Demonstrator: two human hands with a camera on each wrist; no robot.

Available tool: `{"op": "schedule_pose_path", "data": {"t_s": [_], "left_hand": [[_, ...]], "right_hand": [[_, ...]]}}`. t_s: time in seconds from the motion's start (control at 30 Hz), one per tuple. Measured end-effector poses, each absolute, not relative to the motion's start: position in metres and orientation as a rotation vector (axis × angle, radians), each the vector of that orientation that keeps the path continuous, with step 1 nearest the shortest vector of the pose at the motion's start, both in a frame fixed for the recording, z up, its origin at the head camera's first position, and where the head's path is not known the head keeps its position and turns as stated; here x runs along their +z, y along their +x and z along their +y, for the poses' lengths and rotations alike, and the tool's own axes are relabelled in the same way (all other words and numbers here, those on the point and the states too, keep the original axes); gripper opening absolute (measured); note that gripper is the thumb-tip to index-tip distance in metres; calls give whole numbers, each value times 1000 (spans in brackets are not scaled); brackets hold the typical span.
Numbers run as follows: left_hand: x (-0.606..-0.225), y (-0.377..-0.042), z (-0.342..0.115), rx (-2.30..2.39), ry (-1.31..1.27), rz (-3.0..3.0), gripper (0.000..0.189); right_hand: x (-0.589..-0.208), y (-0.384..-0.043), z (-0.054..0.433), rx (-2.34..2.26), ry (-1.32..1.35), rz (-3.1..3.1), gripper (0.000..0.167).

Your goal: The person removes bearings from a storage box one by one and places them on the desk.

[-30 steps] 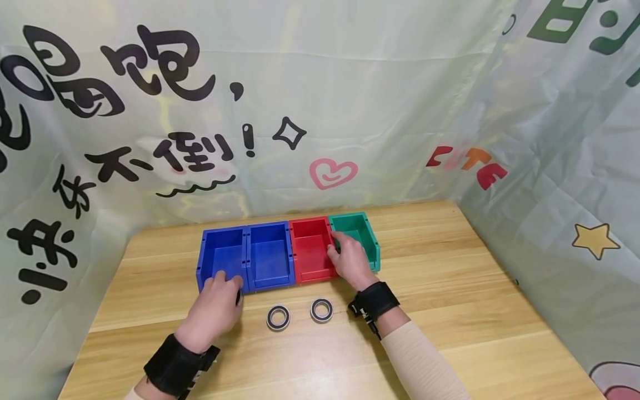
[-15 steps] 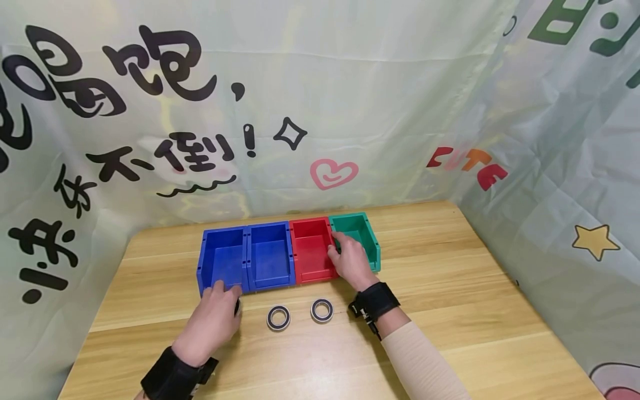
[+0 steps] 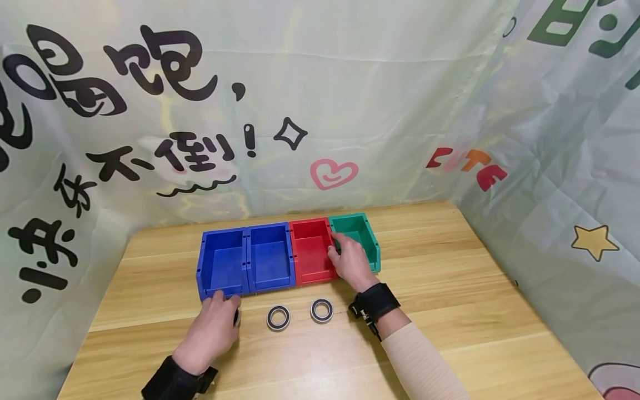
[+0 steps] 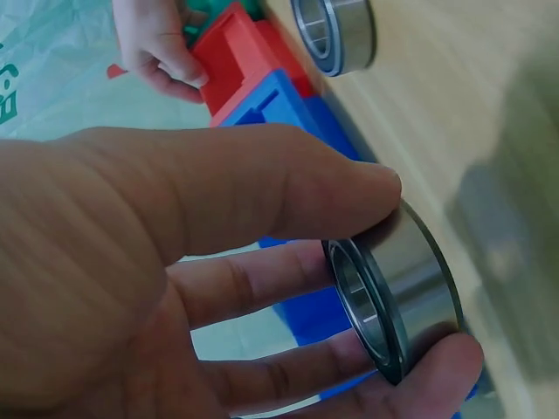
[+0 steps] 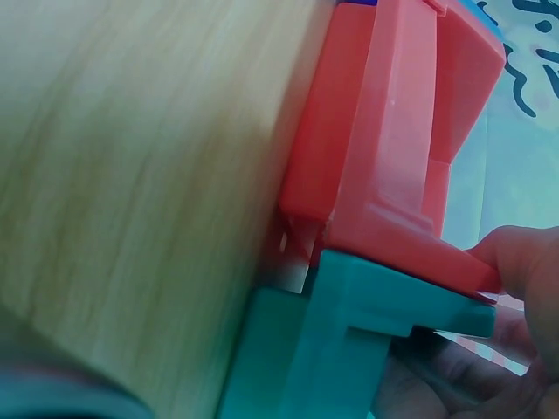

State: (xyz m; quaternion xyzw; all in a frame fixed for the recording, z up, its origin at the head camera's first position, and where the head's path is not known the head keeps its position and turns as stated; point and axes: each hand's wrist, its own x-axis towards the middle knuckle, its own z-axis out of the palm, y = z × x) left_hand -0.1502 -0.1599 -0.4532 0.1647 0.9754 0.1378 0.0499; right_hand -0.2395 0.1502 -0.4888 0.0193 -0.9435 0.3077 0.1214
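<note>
My left hand [image 3: 210, 333] grips a ball bearing [image 4: 417, 275], a steel ring with a dark seal, between thumb and fingers. It is just in front of the left blue bin [image 3: 199, 272], its fingertips overlapping the bin's front edge in the head view. My right hand [image 3: 354, 261] pinches the adjoining side walls of the red bin [image 5: 397, 175] and the green bin [image 5: 349, 314], thumb on the red side and fingers on the green side. Two more bearings lie flat on the table: a left one [image 3: 278, 329] and a right one [image 3: 321, 319].
A second blue bin [image 3: 271, 280] stands between the left blue bin and the red one, all in one row. The wooden table [image 3: 450, 289] meets a printed cloth backdrop [image 3: 400, 139] behind and at the sides.
My left hand has drawn back from over the left blue bin's front, toward me, with the bearing still in its fingers. The right hand, bins and two table bearings stay nearly in place.
</note>
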Motion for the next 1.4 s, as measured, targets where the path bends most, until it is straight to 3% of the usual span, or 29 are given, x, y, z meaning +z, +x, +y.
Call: {"op": "schedule_pose_path", "data": {"t_s": [1.4], "left_hand": [[-481, -152, -166, 438, 441, 2901, 32]], "right_hand": [[-489, -238, 151, 935, 61, -2752, 45]]}}
